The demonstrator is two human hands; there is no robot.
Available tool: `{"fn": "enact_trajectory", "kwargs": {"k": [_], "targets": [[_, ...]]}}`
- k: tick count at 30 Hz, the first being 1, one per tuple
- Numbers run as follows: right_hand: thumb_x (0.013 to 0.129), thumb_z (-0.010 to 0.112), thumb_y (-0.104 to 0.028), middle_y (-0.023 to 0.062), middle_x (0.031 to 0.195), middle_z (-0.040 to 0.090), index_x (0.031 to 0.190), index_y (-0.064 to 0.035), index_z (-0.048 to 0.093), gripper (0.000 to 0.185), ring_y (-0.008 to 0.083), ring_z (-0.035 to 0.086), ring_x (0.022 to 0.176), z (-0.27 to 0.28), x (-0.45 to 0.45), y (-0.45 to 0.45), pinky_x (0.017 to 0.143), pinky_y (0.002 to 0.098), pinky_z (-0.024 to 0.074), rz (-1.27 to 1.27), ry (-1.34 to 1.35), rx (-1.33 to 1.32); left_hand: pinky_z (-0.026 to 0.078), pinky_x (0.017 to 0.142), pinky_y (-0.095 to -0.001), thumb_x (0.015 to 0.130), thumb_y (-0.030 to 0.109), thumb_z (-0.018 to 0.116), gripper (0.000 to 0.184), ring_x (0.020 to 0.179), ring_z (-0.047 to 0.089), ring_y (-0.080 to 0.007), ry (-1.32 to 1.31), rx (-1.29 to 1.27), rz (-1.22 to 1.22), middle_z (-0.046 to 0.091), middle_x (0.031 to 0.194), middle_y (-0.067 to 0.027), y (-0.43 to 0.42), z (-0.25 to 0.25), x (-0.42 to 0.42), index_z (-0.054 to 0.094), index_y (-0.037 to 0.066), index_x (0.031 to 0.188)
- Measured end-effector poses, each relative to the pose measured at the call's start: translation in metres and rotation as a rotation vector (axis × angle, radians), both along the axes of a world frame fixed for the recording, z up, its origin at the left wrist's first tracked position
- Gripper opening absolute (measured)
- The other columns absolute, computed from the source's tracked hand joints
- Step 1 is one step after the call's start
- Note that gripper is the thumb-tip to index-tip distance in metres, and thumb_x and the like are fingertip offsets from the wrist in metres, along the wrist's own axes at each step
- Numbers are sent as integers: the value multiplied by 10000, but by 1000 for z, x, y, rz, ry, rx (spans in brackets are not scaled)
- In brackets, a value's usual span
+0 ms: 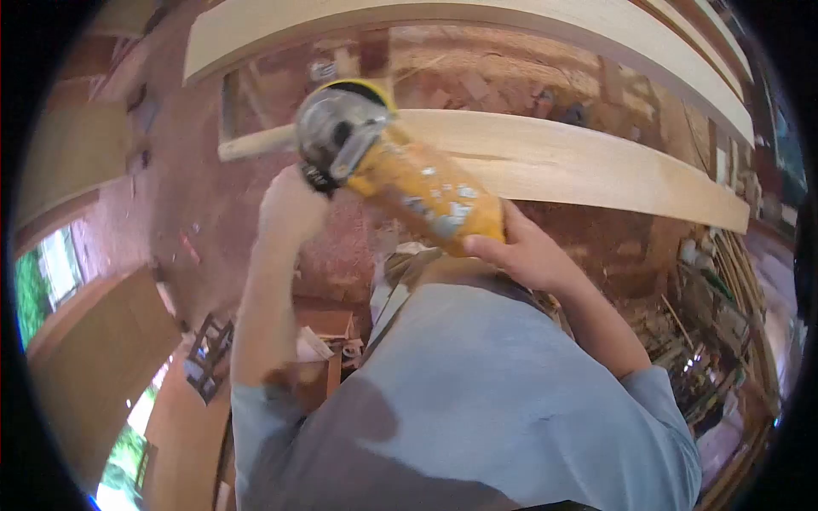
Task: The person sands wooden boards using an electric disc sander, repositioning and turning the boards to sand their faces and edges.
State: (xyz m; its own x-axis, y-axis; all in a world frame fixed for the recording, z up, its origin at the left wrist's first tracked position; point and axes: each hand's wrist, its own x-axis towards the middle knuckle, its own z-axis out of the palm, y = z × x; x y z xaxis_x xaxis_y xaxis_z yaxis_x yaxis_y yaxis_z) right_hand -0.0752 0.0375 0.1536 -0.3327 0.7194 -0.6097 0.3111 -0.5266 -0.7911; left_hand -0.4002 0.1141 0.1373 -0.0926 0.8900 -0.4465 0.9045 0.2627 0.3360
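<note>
A worn yellow angle grinder [426, 189] with a silver metal head is held up in front of my body, over a pale wooden plank [588, 162]. Its round disc [375, 92] has a yellow rim and shows at the far side of the head. My left hand [292, 204] is closed in a fist at the black fitting beside the head; the grip inside it is hidden. The rear end of the yellow body is wrapped by my right hand [535, 255]. Whether the disc touches the plank cannot be seen.
Another long pale board [477, 13] runs across the far side. Wooden panels [111, 366] stand on the left. At the right lie scrap sticks and clutter [694, 358]. A small dark wooden frame [207, 353] sits on the reddish floor [196, 213].
</note>
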Motion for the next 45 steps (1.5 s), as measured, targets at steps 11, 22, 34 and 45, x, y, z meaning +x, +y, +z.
{"fn": "enact_trajectory", "kwargs": {"k": [11,22,34,45], "targets": [[961,627,-557,369,1368,569,1599,33,186,974,434,585,1295,10,63,-25,1101,448,450,179,-163,-88,530,788,-517,875,249,711,274,946,686,-478,-119,38,-66,720,930,-260,-15,-2,53,721,4,999],[931,736,-488,239,1445,547,1548,14,327,895,311,526,1352,-18,226,-172,1143,413,410,-414,-102,-88,550,839,-477,903,220,668,294,990,716,-402,-270,-226,-768,748,1018,-218,15,31,323,713,12,1106],[985,684,-469,172,1444,576,1554,9,369,807,232,539,1321,-29,338,-215,1129,377,421,-980,-35,16,549,905,-540,851,276,692,355,1053,687,-453,-53,-95,-1113,727,1078,-261,43,-25,578,727,37,1110],[966,655,-570,1,908,572,1333,-64,543,635,108,553,731,-50,433,-215,622,302,494,-1236,-30,-58,568,936,-488,852,362,749,415,1096,706,-396,-26,61,-1272,737,1111,-248,43,-28,754,758,7,1066]]}}
